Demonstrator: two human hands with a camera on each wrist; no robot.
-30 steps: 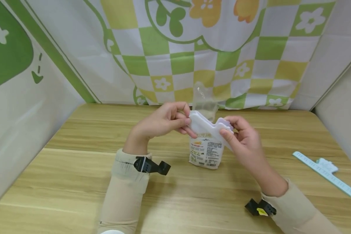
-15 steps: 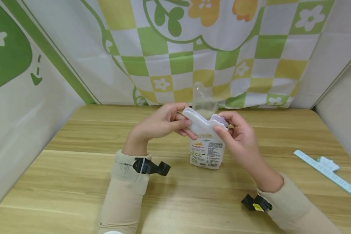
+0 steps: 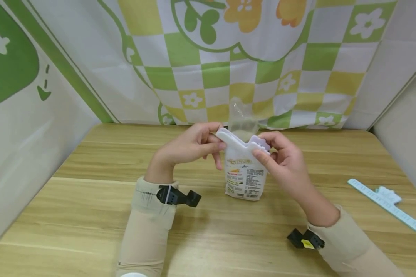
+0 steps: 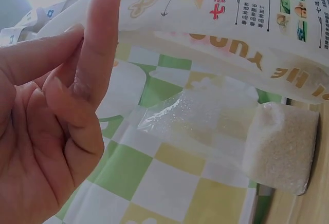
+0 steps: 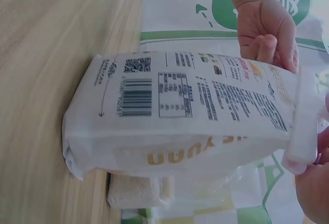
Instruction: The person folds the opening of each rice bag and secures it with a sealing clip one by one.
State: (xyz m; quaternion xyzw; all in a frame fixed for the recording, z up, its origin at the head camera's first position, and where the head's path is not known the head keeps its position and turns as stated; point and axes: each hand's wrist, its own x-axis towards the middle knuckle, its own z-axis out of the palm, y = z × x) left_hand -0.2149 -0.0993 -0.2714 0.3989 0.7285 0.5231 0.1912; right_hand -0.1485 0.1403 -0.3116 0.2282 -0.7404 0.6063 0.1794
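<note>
A white printed bag (image 3: 244, 179) stands upright on the table in the middle of the head view. Across its top lies a long white clip (image 3: 233, 139) with a lilac flower-shaped handle (image 3: 260, 143). My right hand (image 3: 286, 161) grips that handle between thumb and fingers. On the other side, my left hand (image 3: 190, 148) pinches the bag's upper left corner near the clip's end, its lower fingers pointing down. The right wrist view shows the clip (image 5: 306, 116) along the bag's top edge; whether its jaws have closed over the bag I cannot tell.
Behind the white bag stands a clear bag (image 4: 282, 147) of pale grains, its loose top rising. A light blue clip (image 3: 384, 204) lies on the table at the right. A checked cloth (image 3: 215, 73) hangs at the table's back edge.
The clip has shifted left and slightly up along the bag's top with my right hand. Lower fingers of my left hand have swung down, off the front of the bag.
</note>
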